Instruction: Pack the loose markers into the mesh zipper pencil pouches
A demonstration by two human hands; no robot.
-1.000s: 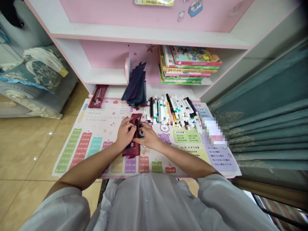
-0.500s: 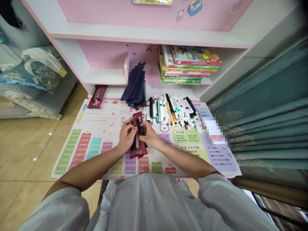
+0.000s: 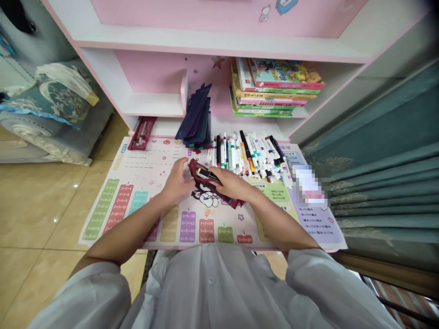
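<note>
"What's in the hands, from where you sit?"

"I see a dark red soft pouch, crumpled at centre on a printed multiplication-table mat, with a slim black marker lying in its open mouth."

"Grip?"

"The right hand is clenched over pouch and marker. The left hand curls at the pouch's edge; I cannot tell if it grips."

"Hidden?"

"Fingers cover much of the pouch, so I can't make out its inside. A pixelated patch masks the mat's right side."

"Containers?"

"On the shelf, a slim red case holds pale items, beside loose coloured markers heaped on the mat."
</note>
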